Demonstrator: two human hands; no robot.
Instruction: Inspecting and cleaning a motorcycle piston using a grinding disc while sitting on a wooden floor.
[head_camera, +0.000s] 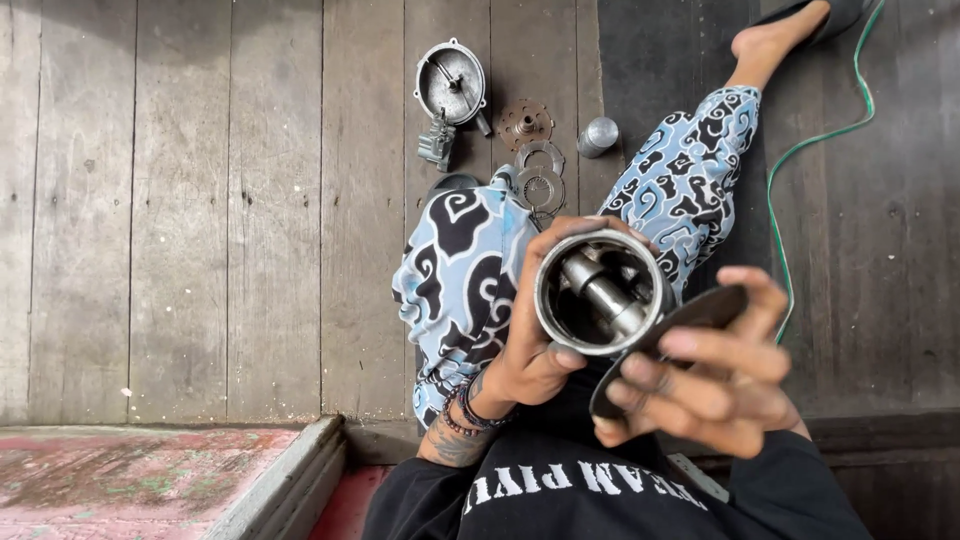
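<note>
Hands close around a round metal cylinder held up over the lap, its open end facing the camera.

Left hand (530, 350) is wrapped around the metal cylinder (600, 292) from the left and below, thumb pressed on the near rim, fingers curled behind it; a shaft shows inside the bore. Right hand (715, 375) sits just right of and below the cylinder, fingers closed on a thin dark disc (690, 318) whose edge touches the cylinder's lower right rim. Beneath both are legs in blue patterned trousers (460, 270). On the wooden floor (200, 200) beyond the knees, well apart from the hands, lie a round grey housing (451, 83), a toothed plate (524, 122), flat rings (540, 180) and a small metal cap (598, 137). A green cable (800, 150) runs along the right.
</note>
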